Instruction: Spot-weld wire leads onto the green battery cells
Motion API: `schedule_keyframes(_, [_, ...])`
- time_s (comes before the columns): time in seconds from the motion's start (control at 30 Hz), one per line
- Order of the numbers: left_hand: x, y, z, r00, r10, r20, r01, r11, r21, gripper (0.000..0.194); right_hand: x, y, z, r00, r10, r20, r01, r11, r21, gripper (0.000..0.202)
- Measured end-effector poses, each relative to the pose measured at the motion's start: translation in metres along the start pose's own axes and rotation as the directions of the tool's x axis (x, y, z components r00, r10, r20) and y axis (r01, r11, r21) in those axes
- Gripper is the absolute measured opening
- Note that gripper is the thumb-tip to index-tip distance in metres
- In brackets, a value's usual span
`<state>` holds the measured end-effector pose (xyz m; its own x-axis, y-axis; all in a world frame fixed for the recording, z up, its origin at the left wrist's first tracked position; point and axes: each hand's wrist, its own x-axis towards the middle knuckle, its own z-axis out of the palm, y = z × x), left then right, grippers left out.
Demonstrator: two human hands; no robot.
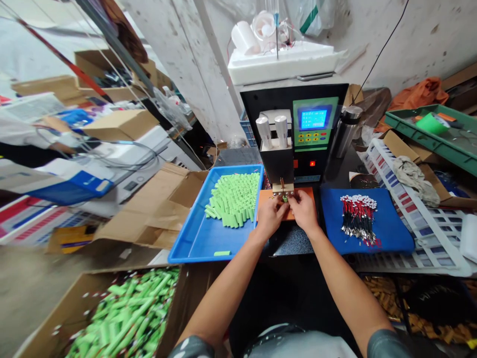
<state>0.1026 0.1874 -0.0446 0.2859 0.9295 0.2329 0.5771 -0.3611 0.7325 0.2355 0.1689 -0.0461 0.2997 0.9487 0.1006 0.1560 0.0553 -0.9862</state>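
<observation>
Both hands meet under the two electrode tips [282, 185] of a black spot welder [276, 169]. Between my fingertips is a small green battery cell [285, 199], mostly covered by the fingers. My left hand [271, 214] pinches it from the left, and my right hand [303, 211] closes on it from the right. Any wire lead held there is too small to make out. An orange pad [266, 199] lies beneath the hands. To the left, a blue tray [201, 238] holds many green cells [234, 199]. At right, red and black wire leads [358, 219] lie bunched on a blue mat [395, 233].
A cardboard box [48, 308] of wired green packs stands at lower left. The welder carries a lit display [313, 119] and foam block [283, 62]. A steel flask [348, 129], white crate [443, 243] and green tray [428, 132] crowd the right. A blurred co-worker's arm [55, 136] shows far left.
</observation>
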Motion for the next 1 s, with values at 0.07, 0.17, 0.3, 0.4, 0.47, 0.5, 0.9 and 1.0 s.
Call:
schedule_keyframes(0.07, [0.0,0.0,0.0,1.0,-0.005,-0.003,0.005,1.0,-0.01,0.018,0.0,0.0,0.001,1.0,0.01,-0.008,-0.01,1.0,0.004,0.022])
schedule_keyframes(0.17, [0.0,0.0,0.001,0.999,-0.041,0.0,0.041,0.999,-0.025,0.019,-0.002,-0.003,0.001,0.999,0.027,-0.017,-0.027,0.999,0.03,0.022])
schedule_keyframes(0.3, [0.0,0.001,0.002,0.998,-0.055,0.011,0.056,0.994,-0.096,0.024,-0.011,-0.009,-0.006,0.996,0.076,0.045,-0.082,0.985,0.153,0.027])
schedule_keyframes(0.4, [0.0,0.003,0.002,0.998,-0.061,0.014,0.062,0.989,-0.135,0.028,-0.019,-0.008,-0.031,0.996,0.076,0.046,-0.083,0.981,0.176,0.029])
schedule_keyframes(0.47, [-0.001,0.007,0.0,0.997,-0.073,0.015,0.075,0.988,-0.134,0.03,-0.021,-0.002,-0.06,0.998,0.051,-0.022,-0.05,0.996,0.072,0.028])
schedule_keyframes(0.5, [-0.002,0.009,-0.002,0.997,-0.075,0.021,0.077,0.989,-0.129,0.031,-0.02,0.002,-0.077,0.997,0.035,-0.066,-0.036,0.999,-0.017,0.027])
schedule_keyframes(0.9, [-0.041,0.025,-0.031,0.995,-0.053,0.084,0.066,0.985,-0.162,0.031,0.006,0.02,-0.173,0.99,0.087,-0.114,-0.136,0.311,-0.941,0.025])
schedule_keyframes(1.0, [-0.049,0.02,-0.031,0.997,-0.065,0.039,0.071,0.981,-0.181,0.028,0.007,0.022,-0.167,0.984,0.118,-0.131,-0.158,0.257,-0.954,0.028])
